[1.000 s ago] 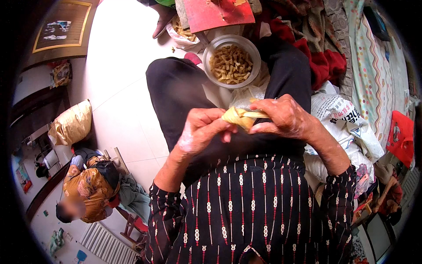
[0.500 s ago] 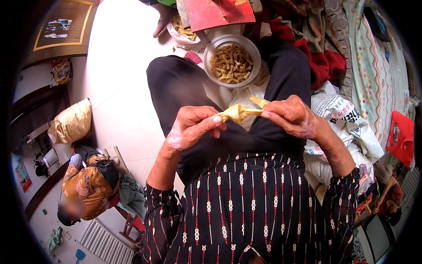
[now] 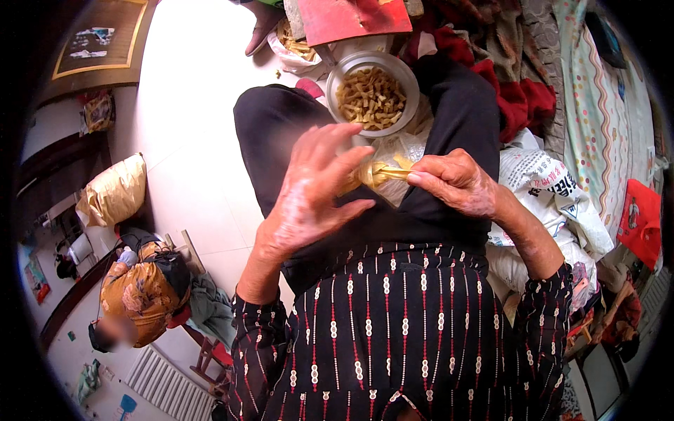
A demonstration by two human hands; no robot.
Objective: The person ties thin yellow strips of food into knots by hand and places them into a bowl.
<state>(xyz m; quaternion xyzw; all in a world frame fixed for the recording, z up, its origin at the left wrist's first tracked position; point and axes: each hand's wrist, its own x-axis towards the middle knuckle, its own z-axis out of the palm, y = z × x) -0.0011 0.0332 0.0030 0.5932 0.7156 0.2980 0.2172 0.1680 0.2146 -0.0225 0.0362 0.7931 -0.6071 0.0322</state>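
Over my lap, my right hand pinches the end of a knotted pale-yellow strip, perhaps a dried leaf or husk. The knot sits left of its fingertips, with a loose end sticking up. My left hand is open beside the knot, its fingers spread and slightly blurred. Those fingers partly hide the knot's left side; whether they touch it I cannot tell. Just beyond the knot, between my knees, stands a metal bowl filled with small yellow-brown knotted pieces. Clear plastic lies between the bowl and my hands.
A red board stands behind the bowl, beside a white bag of yellowish pieces. White printed sacks lie at my right, near a patterned bed cover. Another person in a floral top sits at lower left.
My left hand has let go of the knotted strip's left end and opened, fingers spreading upward. My right hand keeps its pinch and has shifted slightly.
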